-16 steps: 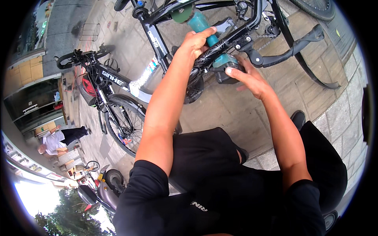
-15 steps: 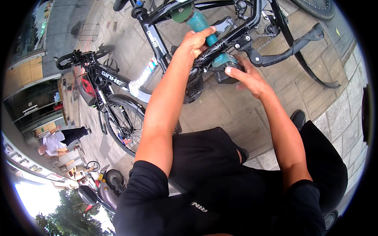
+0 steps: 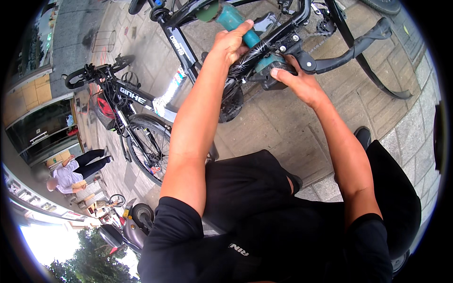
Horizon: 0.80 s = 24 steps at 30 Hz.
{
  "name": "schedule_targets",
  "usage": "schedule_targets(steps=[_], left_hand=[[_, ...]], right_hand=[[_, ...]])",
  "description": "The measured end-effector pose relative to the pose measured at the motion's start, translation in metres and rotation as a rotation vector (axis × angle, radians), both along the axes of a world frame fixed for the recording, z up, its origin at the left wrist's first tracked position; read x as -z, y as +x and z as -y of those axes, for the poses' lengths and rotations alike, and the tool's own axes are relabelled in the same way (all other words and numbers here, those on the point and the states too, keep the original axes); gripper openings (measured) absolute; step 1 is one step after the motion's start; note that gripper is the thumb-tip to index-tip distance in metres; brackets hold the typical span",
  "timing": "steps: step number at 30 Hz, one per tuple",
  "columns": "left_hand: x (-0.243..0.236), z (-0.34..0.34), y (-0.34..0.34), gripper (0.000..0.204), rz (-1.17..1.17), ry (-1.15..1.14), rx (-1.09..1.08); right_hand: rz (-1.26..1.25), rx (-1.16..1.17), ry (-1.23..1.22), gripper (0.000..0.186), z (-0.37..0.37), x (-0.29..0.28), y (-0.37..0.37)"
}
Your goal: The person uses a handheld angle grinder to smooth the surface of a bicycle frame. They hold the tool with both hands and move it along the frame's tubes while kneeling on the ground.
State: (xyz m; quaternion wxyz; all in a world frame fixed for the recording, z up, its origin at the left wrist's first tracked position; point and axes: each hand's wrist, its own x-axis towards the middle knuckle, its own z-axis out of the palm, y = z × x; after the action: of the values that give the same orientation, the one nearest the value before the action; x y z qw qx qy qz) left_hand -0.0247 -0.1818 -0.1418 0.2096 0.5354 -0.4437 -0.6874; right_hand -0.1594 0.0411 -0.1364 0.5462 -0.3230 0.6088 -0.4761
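Note:
A teal cordless angle grinder (image 3: 232, 19) lies across the black bicycle frame (image 3: 252, 55), passing behind one of its tubes. Its green disc end (image 3: 208, 12) points to the far left, over the paving. My left hand (image 3: 230, 45) is closed round the grinder's body, thumb along the top, its fingertips hidden. At the near end, my right hand (image 3: 302, 84) grips the dark battery block (image 3: 274, 81), with the thumb on the side facing me and the other fingers mostly hidden behind. Whether the disc touches anything cannot be seen.
Right of my hands, a black curved arm (image 3: 349, 59) and a thin mudguard strip (image 3: 377, 85) stick out. Another black bicycle (image 3: 141, 96) stands at left. Farther off are a person (image 3: 71, 177) and a motorcycle (image 3: 127, 231). Stone paving (image 3: 283, 127) lies below.
My right hand's fingers have closed more around the battery end. The grinder, bicycle and left hand sit slightly higher and further left in view. The distant person has shifted posture.

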Motion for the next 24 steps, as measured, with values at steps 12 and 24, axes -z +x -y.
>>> schedule_targets(steps=[12, 24], left_hand=[[0.000, 0.000, -0.005, 0.049, 0.027, -0.006, 0.006], [-0.005, -0.006, -0.003, 0.046, 0.049, -0.022, 0.035]], right_hand=[[-0.008, -0.021, 0.050, 0.119, 0.004, 0.005, -0.007], [0.051, -0.063, 0.039, 0.116, 0.002, 0.001, -0.014]])
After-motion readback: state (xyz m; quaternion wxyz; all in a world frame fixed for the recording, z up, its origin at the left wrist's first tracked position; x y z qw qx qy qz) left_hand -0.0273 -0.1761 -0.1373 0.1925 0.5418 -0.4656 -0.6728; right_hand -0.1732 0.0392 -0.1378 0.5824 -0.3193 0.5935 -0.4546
